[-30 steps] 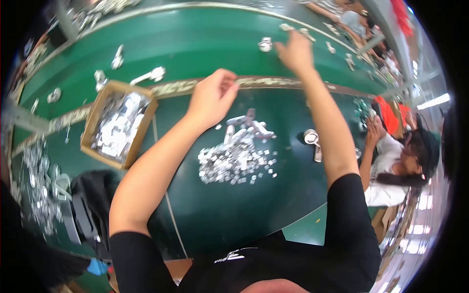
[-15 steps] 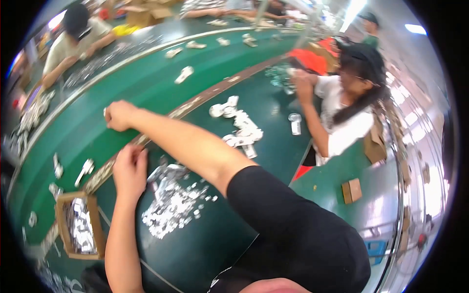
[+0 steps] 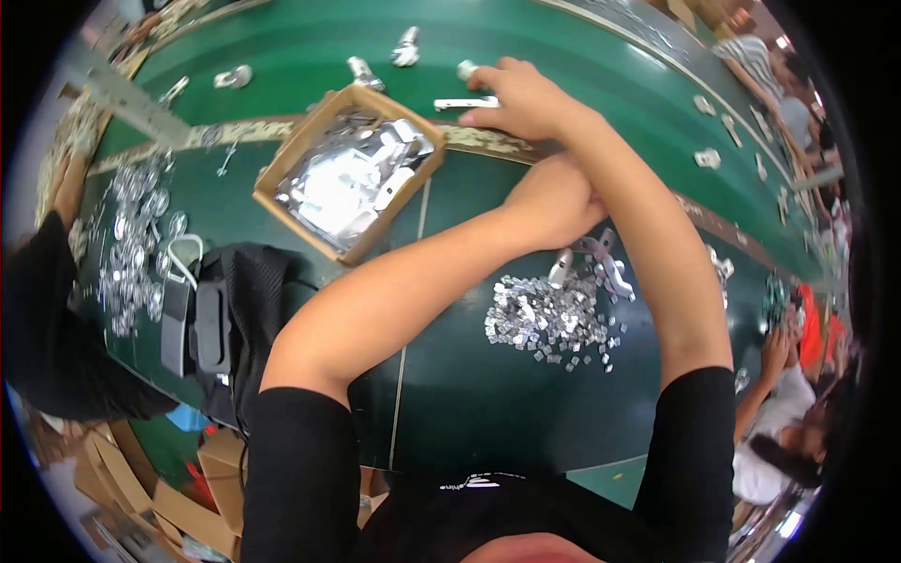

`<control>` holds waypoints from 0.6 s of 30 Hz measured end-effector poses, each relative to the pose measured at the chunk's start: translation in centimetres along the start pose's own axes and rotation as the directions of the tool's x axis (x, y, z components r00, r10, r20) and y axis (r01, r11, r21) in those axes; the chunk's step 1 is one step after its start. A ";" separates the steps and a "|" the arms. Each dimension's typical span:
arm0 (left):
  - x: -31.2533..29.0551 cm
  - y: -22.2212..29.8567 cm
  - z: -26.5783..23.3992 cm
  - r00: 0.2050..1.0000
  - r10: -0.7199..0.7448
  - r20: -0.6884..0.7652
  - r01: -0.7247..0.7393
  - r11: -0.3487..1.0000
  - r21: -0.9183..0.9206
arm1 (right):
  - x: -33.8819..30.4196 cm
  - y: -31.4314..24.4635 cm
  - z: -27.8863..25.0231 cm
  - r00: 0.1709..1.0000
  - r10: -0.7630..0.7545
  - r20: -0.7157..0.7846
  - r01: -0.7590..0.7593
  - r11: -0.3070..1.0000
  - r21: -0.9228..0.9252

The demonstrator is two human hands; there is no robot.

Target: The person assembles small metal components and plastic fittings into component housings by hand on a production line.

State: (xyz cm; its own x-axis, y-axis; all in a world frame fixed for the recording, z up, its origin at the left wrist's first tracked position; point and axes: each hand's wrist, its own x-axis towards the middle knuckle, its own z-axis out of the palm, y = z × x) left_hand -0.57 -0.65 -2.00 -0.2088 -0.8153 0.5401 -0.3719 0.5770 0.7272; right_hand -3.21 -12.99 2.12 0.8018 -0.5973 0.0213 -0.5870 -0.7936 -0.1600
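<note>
My right hand (image 3: pixel 526 98) reaches out over the green conveyor belt, thumb and fingers around the end of a slim white strip-shaped part (image 3: pixel 455 104). A small whitish rounded piece (image 3: pixel 466 70) shows at its index fingertip. Closed and curled, my left hand (image 3: pixel 554 202) lies beneath my right forearm at the belt's near edge; whatever its fingers hold is hidden. Just below it are shiny metal parts (image 3: pixel 615 277) and a heap of small silver pieces (image 3: pixel 549 319) on the dark green table. Left of my hands stands a cardboard box (image 3: pixel 272 192) filled with silver parts.
Whitish metal parts (image 3: pixel 406 49) lie scattered along the belt (image 3: pixel 310 66). On the left are many shiny parts (image 3: pixel 131 235), a black bag (image 3: pixel 253 300) and a person's dark sleeve (image 3: pixel 56 310). Another person (image 3: pixel 779 413) works at the right. Cardboard boxes (image 3: pixel 141 479) stand below the table.
My view has swung left, bringing the box and bag nearer the middle. My right forearm now crosses above my left hand, and the slim white strip shows at my right fingers.
</note>
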 end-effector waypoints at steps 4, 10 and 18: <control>-0.1 0.4 -1.1 0.990 -0.072 0.121 0.061 0.994 0.091 | -0.6 0.2 1.9 0.991 -0.033 -0.130 0.026 0.998 -0.054; 0.4 -0.1 -0.4 0.991 -0.105 0.079 0.098 0.991 0.092 | -10.3 4.9 -5.1 0.921 0.164 -0.352 -0.180 0.983 -0.013; -0.3 -0.3 -0.7 0.988 -0.052 0.146 0.023 0.981 0.195 | -25.9 4.6 -1.5 0.798 0.461 -0.387 -0.518 0.854 -0.051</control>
State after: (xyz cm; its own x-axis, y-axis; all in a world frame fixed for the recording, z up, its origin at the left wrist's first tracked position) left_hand 0.26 -0.55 -2.01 -0.3186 -0.8427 0.4341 -0.5455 0.5375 0.6431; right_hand -26.87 -1.33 2.30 0.3260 -0.8877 0.3252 -0.9222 -0.3742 -0.0971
